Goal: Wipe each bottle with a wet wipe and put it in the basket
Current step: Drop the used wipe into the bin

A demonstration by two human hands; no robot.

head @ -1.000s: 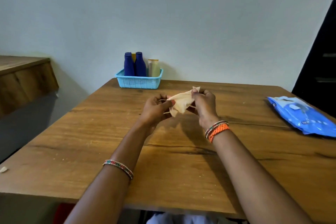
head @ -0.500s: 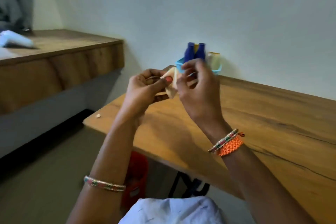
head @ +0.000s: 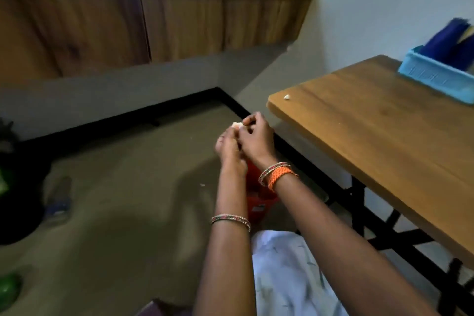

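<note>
Beside the smooth wooden table (head: pixel 384 136), left hand (head: pixel 228 147) and right hand (head: pixel 256 138) together pinch a crumpled cream wet wipe (head: pixel 236 125), balled small.

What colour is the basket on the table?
Light blue; the basket shows in the head view.

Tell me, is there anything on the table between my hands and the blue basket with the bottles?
Nothing visible blocks the way. Both hands, left hand and right hand, hold the balled-up wipe over the floor, left of the wooden table. Only a small white scrap lies near the table's corner, well short of the basket.
</note>
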